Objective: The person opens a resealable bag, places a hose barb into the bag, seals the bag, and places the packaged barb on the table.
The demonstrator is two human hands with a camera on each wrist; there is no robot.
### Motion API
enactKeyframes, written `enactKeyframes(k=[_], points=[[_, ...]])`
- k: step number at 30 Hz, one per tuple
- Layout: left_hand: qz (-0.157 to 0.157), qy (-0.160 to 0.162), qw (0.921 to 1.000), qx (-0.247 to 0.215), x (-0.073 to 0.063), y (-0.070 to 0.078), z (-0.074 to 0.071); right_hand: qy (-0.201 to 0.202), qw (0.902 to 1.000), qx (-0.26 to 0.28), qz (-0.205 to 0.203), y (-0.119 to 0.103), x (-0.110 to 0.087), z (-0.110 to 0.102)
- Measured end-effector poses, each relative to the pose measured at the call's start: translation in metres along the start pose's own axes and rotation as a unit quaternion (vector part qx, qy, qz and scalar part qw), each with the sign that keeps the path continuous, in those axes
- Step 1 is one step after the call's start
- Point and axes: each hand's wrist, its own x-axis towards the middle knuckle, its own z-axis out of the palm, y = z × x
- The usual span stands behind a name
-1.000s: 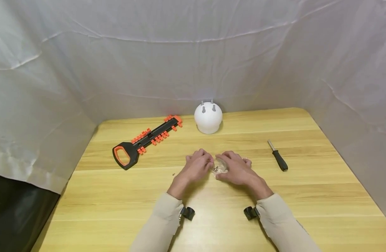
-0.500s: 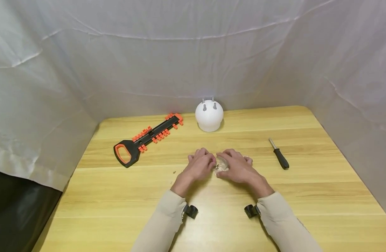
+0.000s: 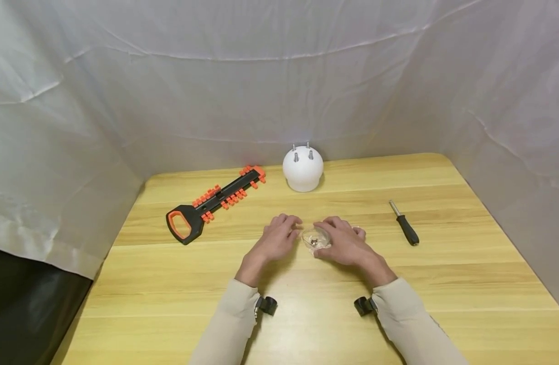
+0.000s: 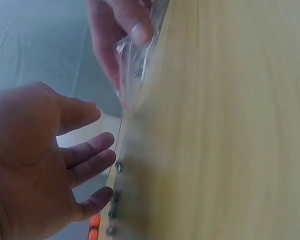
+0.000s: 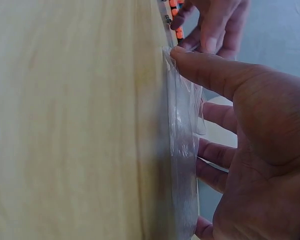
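A clear zip bag (image 3: pixel 317 237) lies on the table with small metal pieces, likely screws, inside. My right hand (image 3: pixel 345 243) holds it between thumb and fingers; the right wrist view shows the plastic bag (image 5: pixel 182 135) stretched along that hand. Just left of the bag, my left hand (image 3: pixel 275 241) is apart from it, fingers loosely spread and holding nothing. In the left wrist view several small dark metal pieces (image 4: pixel 119 166) lie on the table close by the left fingertips. Those loose pieces are hidden behind the left hand in the head view.
A white rounded base (image 3: pixel 303 170) with several metal pins on top stands at the back. To the left lies a black and orange handled rack (image 3: pixel 215 202) with orange clips. A black-handled screwdriver (image 3: pixel 404 225) lies to the right. Grey sheeting (image 3: pixel 279 101) walls the table.
My left hand has drawn back to the left from the bag, and its fingers have opened. More of the bag and its contents shows. The right hand has stayed in place.
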Motion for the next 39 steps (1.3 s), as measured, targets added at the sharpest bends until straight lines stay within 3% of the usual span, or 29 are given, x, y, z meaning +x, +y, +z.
enactKeyframes(k=[6,14,28,39], points=[[-0.029,0.010,0.9989,-0.035,-0.011,-0.018,-0.011,-0.006,1.0000,0.004,-0.001,-0.001,0.000,0.000],[-0.067,0.026,0.9966,-0.041,-0.021,-0.037,-0.020,-0.011,0.9999,0.011,-0.001,0.000,0.001,-0.001],[-0.070,-0.009,0.9975,-0.012,-0.030,-0.041,-0.026,-0.011,0.9999,0.009,-0.001,0.000,0.001,-0.002],[-0.065,0.002,0.9977,0.020,-0.032,-0.041,-0.025,-0.014,0.9998,0.014,-0.001,-0.001,0.000,-0.002]])
